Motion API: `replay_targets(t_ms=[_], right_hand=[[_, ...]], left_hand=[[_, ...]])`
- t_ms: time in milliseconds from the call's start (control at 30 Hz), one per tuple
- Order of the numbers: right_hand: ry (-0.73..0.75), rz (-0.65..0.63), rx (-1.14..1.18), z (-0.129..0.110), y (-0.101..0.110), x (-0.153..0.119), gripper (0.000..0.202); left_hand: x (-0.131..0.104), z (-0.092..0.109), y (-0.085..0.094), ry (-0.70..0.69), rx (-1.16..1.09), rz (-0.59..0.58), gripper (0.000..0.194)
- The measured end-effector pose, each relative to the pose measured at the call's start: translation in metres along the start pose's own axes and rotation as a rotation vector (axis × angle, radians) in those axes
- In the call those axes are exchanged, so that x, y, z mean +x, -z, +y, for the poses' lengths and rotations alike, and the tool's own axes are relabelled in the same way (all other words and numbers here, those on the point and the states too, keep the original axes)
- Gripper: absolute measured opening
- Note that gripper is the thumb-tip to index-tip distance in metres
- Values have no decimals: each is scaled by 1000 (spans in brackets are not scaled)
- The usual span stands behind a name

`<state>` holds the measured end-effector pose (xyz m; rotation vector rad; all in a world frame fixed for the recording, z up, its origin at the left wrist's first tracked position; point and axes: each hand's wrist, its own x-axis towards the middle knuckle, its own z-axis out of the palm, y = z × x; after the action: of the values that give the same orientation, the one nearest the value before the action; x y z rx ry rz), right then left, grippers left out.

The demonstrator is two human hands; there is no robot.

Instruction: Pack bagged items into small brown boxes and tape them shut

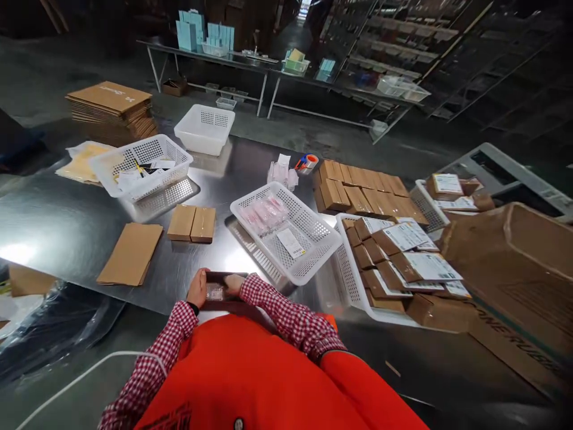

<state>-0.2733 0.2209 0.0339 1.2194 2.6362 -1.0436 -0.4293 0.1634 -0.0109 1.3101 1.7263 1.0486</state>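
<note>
A small open brown box (224,278) is close to my body at the table's front edge, with a clear packet (215,292) inside. My left hand (197,289) grips the box's left side. My right hand (233,284) reaches into the box's right part; its fingertips are hidden, and what they hold, if anything, does not show. Ahead of the box, a white basket (313,263) holds pink-white wrapped packets (264,215) and a labelled slip (290,243). Two closed brown boxes (191,224) and flat cardboard pieces (131,254) lie to the left.
A basket of labelled boxes (353,279) and a large carton (514,263) stand right, before rows of brown boxes (369,188). Tape (311,160) lies at the back. Left are two baskets (134,190), (205,143) and stacked cardboard (110,98).
</note>
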Motion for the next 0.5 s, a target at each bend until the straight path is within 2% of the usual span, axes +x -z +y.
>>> replay_targets(t_ms=[67, 100, 200, 233, 267, 333, 400, 500], right_hand=[[-5, 24, 1, 4, 3, -22, 29], [-3, 80, 31, 11, 6, -35, 33], [-22, 376, 310, 46, 13, -81, 44], [-46, 425, 455, 60, 12, -95, 50], [-75, 414, 615, 73, 8, -106, 59], [-116, 251, 911, 90, -8, -119, 76], [-118, 90, 1133, 95, -27, -119, 85], [-87, 44, 1218, 89, -47, -106, 89]], left_hand=[[-3, 2, -2, -11, 2, -38, 44], [-6, 4, -4, -26, 13, -62, 42], [-16, 8, -9, -71, 68, -98, 40], [-19, 8, -10, -76, 83, -96, 40], [-22, 8, -11, -78, 94, -87, 40], [-25, 7, -12, -93, 114, -74, 44], [-27, 6, -12, -111, 158, -41, 48], [-33, 5, -9, -87, 223, 68, 50]])
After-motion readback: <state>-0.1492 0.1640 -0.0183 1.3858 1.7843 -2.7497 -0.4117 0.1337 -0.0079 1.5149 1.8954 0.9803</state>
